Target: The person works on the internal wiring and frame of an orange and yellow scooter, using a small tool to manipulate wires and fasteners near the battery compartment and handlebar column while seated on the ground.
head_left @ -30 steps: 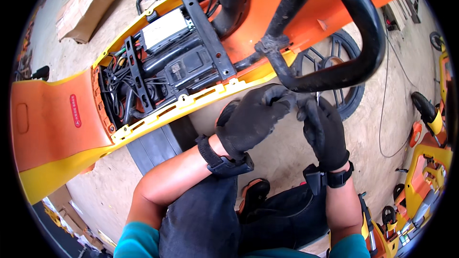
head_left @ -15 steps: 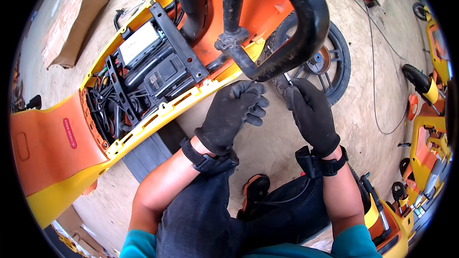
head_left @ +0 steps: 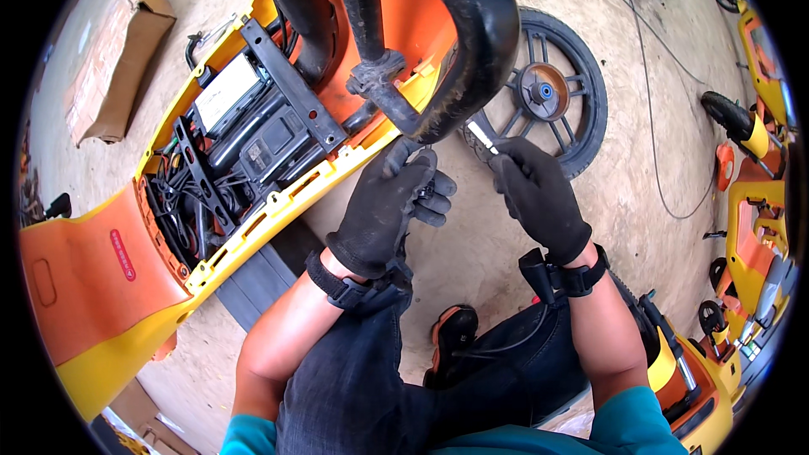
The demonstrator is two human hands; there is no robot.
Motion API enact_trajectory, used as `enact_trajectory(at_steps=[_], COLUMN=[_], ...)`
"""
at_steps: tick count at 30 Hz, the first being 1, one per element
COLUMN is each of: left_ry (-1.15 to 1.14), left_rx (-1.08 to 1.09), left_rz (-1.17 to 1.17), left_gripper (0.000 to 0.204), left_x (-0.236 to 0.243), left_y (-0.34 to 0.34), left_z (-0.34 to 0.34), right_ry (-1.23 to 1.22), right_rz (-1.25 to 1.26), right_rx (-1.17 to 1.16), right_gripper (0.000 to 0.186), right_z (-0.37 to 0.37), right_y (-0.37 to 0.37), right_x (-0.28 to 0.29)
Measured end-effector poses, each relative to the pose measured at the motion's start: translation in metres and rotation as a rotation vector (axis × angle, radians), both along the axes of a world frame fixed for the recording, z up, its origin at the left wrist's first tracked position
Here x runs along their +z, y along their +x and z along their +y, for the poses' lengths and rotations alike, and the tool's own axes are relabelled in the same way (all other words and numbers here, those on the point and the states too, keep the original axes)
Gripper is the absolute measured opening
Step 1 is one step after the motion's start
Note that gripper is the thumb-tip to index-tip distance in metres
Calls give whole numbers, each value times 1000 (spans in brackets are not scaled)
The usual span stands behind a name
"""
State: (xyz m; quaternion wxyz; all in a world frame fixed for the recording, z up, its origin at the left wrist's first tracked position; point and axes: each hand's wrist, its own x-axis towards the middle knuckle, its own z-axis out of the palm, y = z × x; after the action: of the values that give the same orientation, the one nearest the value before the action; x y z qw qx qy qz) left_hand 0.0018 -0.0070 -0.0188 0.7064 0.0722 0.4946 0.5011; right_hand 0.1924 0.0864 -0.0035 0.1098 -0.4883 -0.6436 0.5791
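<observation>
In a black glove, my left hand (head_left: 388, 206) is by the yellow edge of an orange-and-yellow scooter body (head_left: 109, 265). Its fingers curl in toward the palm around something small and dark that I cannot make out. My right hand (head_left: 539, 194), gloved too, pinches a slim silver metal rod (head_left: 482, 136) between thumb and fingers; the tip points up and left. The rod's other end is hidden by the glove. Above both hands curves a thick black tubular frame (head_left: 493, 42), scuffed along its lower bend.
Cables and a black module (head_left: 274, 143) fill the opened scooter body. A spoked wheel (head_left: 594, 122) lies flat on the concrete beyond my right hand. At the upper left is a cardboard box (head_left: 122, 63). More yellow scooters (head_left: 754, 219) stand along the right, near a thin cable (head_left: 653, 143).
The view has shifted, so the scooter and frame appear further left. My right hand has drawn away from the black frame, and more of the silver rod shows.
</observation>
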Motion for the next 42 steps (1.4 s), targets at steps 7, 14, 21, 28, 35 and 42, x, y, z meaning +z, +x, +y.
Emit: enact_trajectory(at_steps=[7, 14, 21, 28, 35, 42], left_ry=[-34, 160, 175, 64, 227, 328], left_rx=[13, -315, -181, 200, 250, 268], left_rz=[-6, 29, 457, 792, 874, 1044], left_gripper=[42, 37, 52, 23, 24, 22], left_x=[0, 9, 86, 84, 68, 57], left_y=[3, -1, -30, -58, -58, -56], left_z=[0, -3, -17, -23, -18, -16], right_ry=[-34, -397, -271, -373, -340, -320], right_rz=[-57, 263, 273, 214, 148, 116], right_rx=[63, -286, -253, -164, -107, -83], right_gripper=[15, 17, 26, 22, 19, 20], right_z=[-1, 10, 9, 2, -6, -6], right_y=[3, 16, 10, 10, 8, 5], right_x=[-5, -12, 6, -1, 0, 3])
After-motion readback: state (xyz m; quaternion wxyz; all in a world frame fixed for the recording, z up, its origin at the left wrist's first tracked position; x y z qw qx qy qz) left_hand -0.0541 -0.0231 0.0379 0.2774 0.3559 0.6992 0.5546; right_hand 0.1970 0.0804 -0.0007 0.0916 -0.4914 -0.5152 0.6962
